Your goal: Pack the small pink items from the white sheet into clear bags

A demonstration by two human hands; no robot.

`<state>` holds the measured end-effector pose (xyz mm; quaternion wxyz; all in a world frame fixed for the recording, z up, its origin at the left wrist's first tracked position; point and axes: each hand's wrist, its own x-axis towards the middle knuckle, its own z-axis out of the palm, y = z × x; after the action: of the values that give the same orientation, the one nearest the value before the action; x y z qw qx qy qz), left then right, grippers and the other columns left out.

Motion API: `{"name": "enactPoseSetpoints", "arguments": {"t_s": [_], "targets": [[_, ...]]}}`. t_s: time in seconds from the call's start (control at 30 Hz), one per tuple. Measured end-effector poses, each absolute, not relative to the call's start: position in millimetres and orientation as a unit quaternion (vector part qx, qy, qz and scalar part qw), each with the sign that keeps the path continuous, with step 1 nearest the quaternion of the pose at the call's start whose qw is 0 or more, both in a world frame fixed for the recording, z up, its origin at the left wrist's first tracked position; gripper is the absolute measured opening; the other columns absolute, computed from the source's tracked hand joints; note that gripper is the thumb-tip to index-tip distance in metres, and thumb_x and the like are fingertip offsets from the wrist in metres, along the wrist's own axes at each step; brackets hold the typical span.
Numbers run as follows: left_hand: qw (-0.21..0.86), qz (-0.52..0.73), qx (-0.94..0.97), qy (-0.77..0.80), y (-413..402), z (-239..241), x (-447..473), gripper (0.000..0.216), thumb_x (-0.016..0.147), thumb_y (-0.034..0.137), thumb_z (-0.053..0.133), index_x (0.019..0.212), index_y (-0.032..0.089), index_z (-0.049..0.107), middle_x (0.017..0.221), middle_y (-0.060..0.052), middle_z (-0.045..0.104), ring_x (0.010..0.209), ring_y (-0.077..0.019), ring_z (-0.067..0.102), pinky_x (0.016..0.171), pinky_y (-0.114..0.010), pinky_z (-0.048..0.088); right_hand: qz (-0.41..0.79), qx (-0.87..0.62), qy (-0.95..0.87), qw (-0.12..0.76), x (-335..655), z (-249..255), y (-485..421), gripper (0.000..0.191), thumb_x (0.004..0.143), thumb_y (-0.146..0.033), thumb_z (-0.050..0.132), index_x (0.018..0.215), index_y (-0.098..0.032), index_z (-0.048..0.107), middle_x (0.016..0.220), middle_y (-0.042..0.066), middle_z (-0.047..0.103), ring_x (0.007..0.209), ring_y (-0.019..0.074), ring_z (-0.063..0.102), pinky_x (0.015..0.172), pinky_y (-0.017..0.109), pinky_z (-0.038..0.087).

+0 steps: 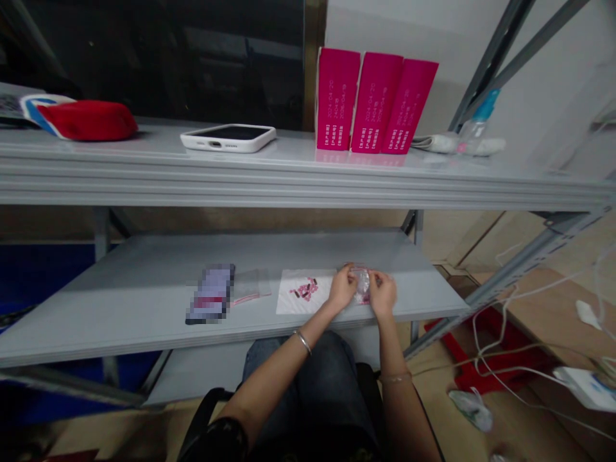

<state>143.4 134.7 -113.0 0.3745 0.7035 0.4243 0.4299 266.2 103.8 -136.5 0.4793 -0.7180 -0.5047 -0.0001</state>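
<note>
My left hand (pixel 342 287) and my right hand (pixel 382 294) meet over the lower grey shelf (pixel 144 301), both pinched on a small clear plastic bag (pixel 362 282) with pink bits showing inside. Just left of my hands lies a white sheet (pixel 293 307) with a small heap of pink and dark capsule-like pieces (pixel 305 289) on it. An empty clear zip bag (pixel 250 287) lies further left, beside a blurred flat card or packet (pixel 210 294).
The upper shelf (pixel 289 176) carries three upright pink boxes (pixel 373 102), a white-cased phone (pixel 228 136), a red cloth item (pixel 86 120) and a small bottle (pixel 476 128). White cables (pixel 529 301) and a red item (pixel 486 356) lie on the floor at right.
</note>
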Motion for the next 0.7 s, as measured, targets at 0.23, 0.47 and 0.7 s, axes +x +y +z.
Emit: {"name": "enactPoseSetpoints", "arguments": {"t_s": [0.23, 0.47, 0.7], "targets": [[0.257, 0.403, 0.755, 0.449, 131.3, -126.8, 138.6, 0.049, 0.074, 0.01, 0.056, 0.122, 0.012, 0.049, 0.124, -0.017, 0.055, 0.114, -0.0263, 0.051, 0.099, -0.043, 0.037, -0.035, -0.754, -0.482, 0.445, 264.1, -148.5, 111.2, 0.036, 0.081, -0.035, 0.045, 0.096, -0.011, 0.066, 0.094, 0.016, 0.059, 0.09, 0.0262, 0.048, 0.078, 0.035, 0.035], [0.189, 0.366, 0.784, 0.465, 125.7, -122.4, 135.7, 0.042, 0.078, 0.019, 0.059, 0.119, 0.014, 0.051, 0.121, -0.016, 0.057, 0.114, -0.0278, 0.049, 0.099, -0.043, 0.033, -0.044, -0.763, -0.482, 0.43, 263.8, -152.8, 111.7, 0.027, 0.078, -0.03, 0.047, 0.084, -0.013, 0.067, 0.086, 0.014, 0.06, 0.083, 0.0246, 0.049, 0.074, 0.033, 0.034], [0.137, 0.382, 0.763, 0.504, 114.8, -96.1, 85.7, 0.029, 0.089, 0.025, 0.044, 0.113, 0.017, 0.056, 0.121, -0.014, 0.058, 0.117, -0.0278, 0.047, 0.097, -0.045, 0.03, -0.055, -0.757, -0.46, 0.461, 267.4, -149.1, 109.0, 0.038, 0.084, -0.04, 0.043, 0.08, -0.012, 0.068, 0.085, 0.015, 0.064, 0.081, 0.0253, 0.053, 0.074, 0.035, 0.035]]}}
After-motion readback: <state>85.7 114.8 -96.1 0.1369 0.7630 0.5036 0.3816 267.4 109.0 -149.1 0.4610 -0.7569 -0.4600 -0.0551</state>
